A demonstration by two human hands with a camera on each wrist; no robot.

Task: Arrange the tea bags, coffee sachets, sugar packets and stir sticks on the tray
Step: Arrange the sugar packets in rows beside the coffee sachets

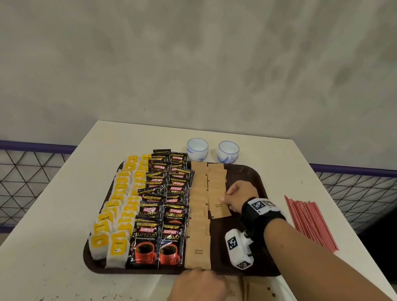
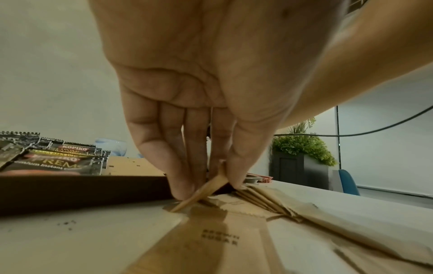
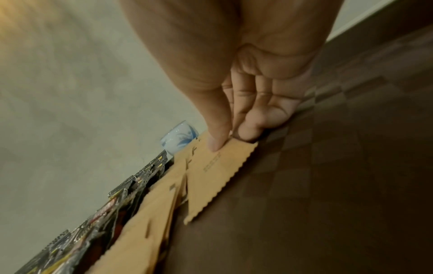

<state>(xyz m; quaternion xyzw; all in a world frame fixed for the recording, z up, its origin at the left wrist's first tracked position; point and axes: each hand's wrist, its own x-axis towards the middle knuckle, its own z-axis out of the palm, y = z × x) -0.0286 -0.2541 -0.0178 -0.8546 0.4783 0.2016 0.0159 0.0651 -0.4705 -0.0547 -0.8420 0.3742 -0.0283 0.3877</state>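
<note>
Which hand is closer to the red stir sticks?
Right. The right hand is on the tray, pinching a sugar packet, just left of the stir sticks. The left hand is farther, at the tray's near edge.

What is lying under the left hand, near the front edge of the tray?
Loose brown sugar packets lie on the table under the left hand, which pinches one packet. The hand covers part of the pile, so the count is unclear.
</note>
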